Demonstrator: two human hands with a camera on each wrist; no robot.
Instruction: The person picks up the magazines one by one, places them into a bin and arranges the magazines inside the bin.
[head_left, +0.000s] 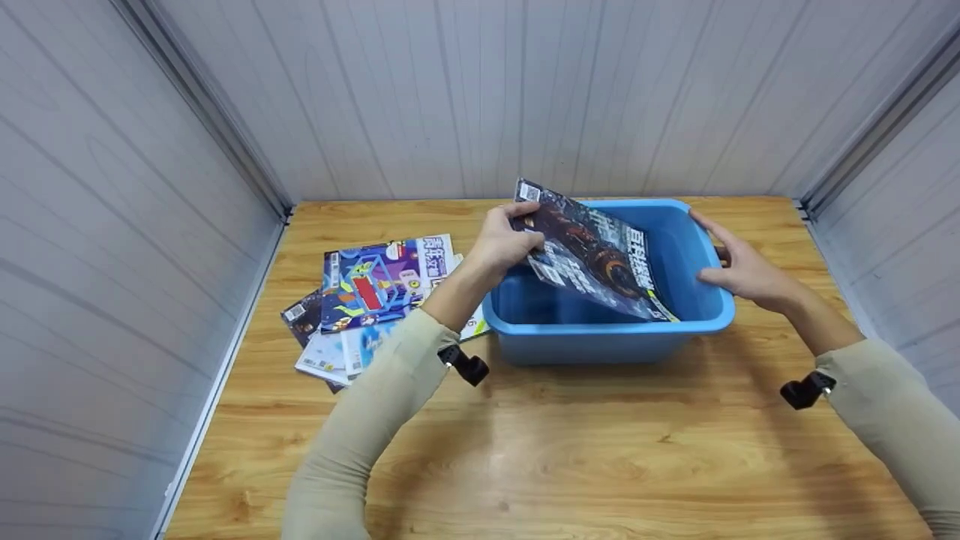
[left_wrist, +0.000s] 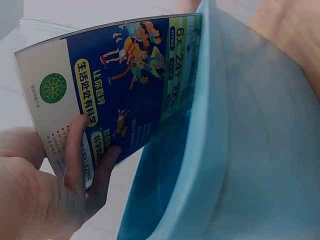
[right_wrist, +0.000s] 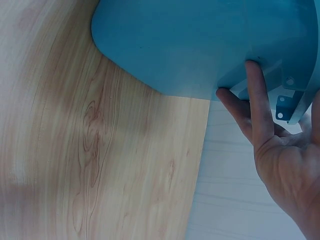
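Pale panelled walls close in a wooden surface (head_left: 570,450) on three sides, and a person in beige sleeves stands over it with both hands at a blue plastic tub (head_left: 600,337). Their left hand (head_left: 502,244) pinches a dark-covered magazine (head_left: 592,255) at its upper edge, thumb on the front and fingers (left_wrist: 80,150) curled against the printed back cover, as the left wrist view shows. From that grip the magazine slopes down and away into the tub, its lower corner lying over the near rim. It looks light and floppy; the pages bow a little where they hang free, so I'd judge a hold near the spine or a flat hand beneath would keep it from sagging or sliding on its glossy cover. The right hand (head_left: 742,274) rests spread against the tub's far end, fingers (right_wrist: 257,95) straight under the rim, steadying rather than clasping. Beyond the left grip, on the outer side away from the tub, a loose pile of colourful magazines (head_left: 367,296) lies fanned on the surface, just beside the tub's wall.
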